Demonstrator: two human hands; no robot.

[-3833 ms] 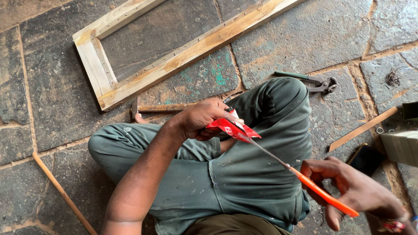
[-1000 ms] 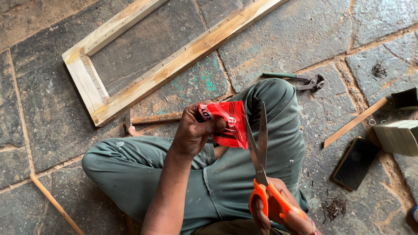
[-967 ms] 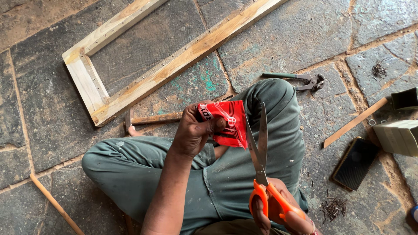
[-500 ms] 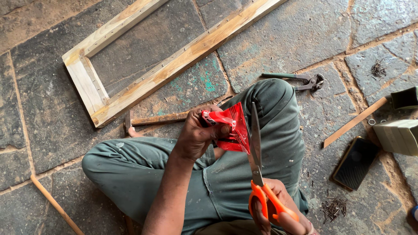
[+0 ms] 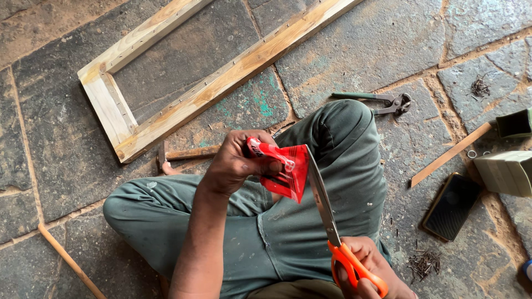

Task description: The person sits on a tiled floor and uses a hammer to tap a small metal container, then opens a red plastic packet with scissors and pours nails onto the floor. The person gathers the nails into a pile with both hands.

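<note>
From the head camera I see my left hand closed around a small red plastic packet with white markings, held above my green-trousered lap. My right hand grips the orange handles of long steel scissors, whose blades meet the packet's right edge. On the stone floor lie a pale wooden frame, dark metal pincers, a black phone and a grey-green cardboard box.

Wooden frame — pincers, phone, nails.
</note>
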